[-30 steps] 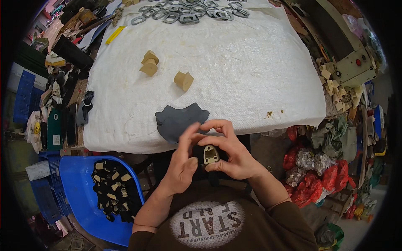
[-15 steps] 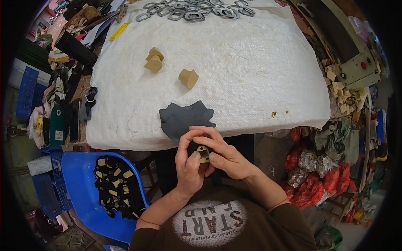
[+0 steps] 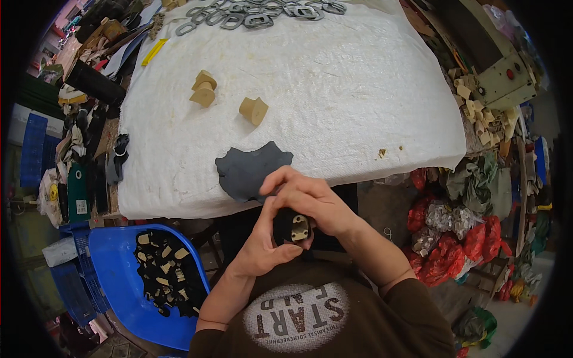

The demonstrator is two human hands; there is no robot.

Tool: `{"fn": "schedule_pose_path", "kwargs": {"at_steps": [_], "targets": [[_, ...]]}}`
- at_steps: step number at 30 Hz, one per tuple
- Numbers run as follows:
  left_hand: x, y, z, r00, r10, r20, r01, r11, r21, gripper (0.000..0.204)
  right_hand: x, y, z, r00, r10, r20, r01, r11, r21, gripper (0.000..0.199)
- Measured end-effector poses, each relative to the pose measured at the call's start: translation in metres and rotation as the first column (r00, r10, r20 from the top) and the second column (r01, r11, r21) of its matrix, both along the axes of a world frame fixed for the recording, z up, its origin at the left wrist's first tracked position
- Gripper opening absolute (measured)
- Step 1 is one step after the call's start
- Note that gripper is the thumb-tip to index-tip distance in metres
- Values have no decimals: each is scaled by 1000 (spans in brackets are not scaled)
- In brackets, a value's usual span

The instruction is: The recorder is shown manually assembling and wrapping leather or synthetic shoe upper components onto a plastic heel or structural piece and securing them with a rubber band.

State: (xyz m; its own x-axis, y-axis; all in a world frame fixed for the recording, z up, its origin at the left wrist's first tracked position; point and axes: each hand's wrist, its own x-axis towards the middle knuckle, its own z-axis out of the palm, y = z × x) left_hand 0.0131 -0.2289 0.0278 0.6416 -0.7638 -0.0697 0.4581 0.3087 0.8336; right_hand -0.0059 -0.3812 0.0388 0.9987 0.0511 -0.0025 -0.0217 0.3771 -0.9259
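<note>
Low centre of the frame, off the white table edge [image 3: 179, 206]: left hand [image 3: 262, 247] cupping, right hand [image 3: 313, 200] pinching a small black-and-tan piece [image 3: 292, 228]; loose grip could drop it floorward.

The person wears a brown top [image 3: 334, 322] with big white letters on the chest. Its long sleeves [image 3: 418, 298] are pushed up. Both hands are bare.
</note>
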Motion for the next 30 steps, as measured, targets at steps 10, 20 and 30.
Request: {"fn": "schedule_pose_path", "kwargs": {"at_steps": [10, 20, 30], "targets": [[-3, 4, 1, 999, -33, 42, 29, 995, 101, 70, 1, -2, -5, 936, 219, 274, -167, 965, -201, 22], [10, 5, 2, 953, 25, -301, -74, 986, -153, 72, -22, 6, -16, 977, -135, 167, 174, 954, -244, 39], [1, 9, 6, 850, 257, 460, -394, 890, 231, 71, -15, 13, -8, 963, -256, -87, 199, 888, -415, 42]]}}
